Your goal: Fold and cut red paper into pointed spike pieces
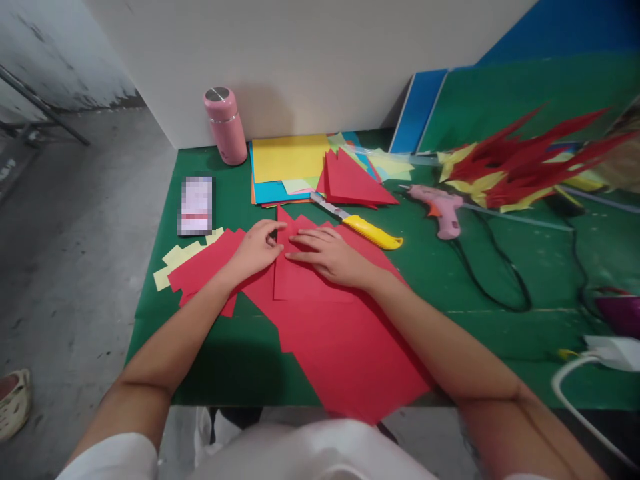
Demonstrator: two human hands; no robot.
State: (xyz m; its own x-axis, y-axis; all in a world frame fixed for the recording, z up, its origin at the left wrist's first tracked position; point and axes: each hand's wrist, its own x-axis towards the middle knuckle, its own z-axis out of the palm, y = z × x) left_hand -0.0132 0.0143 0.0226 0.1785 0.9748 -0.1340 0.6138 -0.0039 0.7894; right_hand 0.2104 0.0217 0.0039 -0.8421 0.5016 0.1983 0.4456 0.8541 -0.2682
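Observation:
A folded piece of red paper [313,289] lies on top of larger red paper sheets [360,360] at the middle of the table. My left hand [256,248] has its thumb and fingertips curled in at the folded paper's left edge, pinching it. Spread flat across the same piece, my right hand [336,257] presses down with its fingers stretched out. A yellow utility knife [373,232], blade extended, rests just beyond my right hand. Under my left forearm are cut red paper pieces [207,265], with pale yellow strips [173,261] beside them.
At the back stand a pink bottle [227,130] and stacked coloured paper [290,157] bearing folded red triangles [356,181]. A phone [195,205] lies left. To the right are a pink glue gun [440,207] with its cord, red-yellow paper flames [515,163] and a white power strip [617,351].

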